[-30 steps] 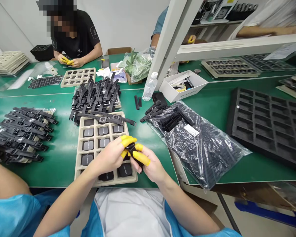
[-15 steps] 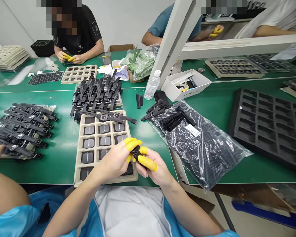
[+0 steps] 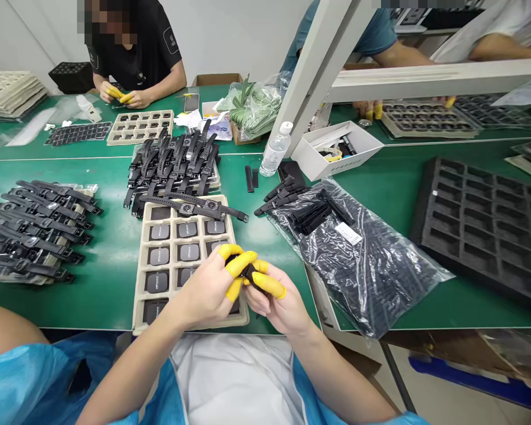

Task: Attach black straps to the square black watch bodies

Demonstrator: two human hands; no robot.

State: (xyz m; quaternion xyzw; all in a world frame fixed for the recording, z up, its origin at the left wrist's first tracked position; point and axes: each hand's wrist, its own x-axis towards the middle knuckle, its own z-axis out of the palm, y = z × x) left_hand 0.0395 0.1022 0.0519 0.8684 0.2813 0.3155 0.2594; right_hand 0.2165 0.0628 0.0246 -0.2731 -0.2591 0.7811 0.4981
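Observation:
My left hand (image 3: 215,280) and my right hand (image 3: 277,295), both with yellow finger covers, meet over the lower right of a beige tray (image 3: 138,304). Between their fingertips is a small black watch part (image 3: 249,271), mostly hidden by the fingers. Both hands are closed on it. Dark square pieces (image 3: 160,255) fill many of the tray's compartments. Two watches with black straps (image 3: 186,209) lie across the tray's far edge. Behind them is a heap of black watches (image 3: 172,162).
A clear bag of black straps (image 3: 363,265) lies right of my hands, near a water bottle (image 3: 277,150) and a white box (image 3: 336,156). More watches (image 3: 35,230) are at left, a black foam tray (image 3: 487,230) at right. A person (image 3: 137,59) sits opposite.
My left fingers have shifted over the black part, which is turned slightly. The neighbour's hand at the far left has left the view. Behind the frame, a person's hands have lowered to a tray.

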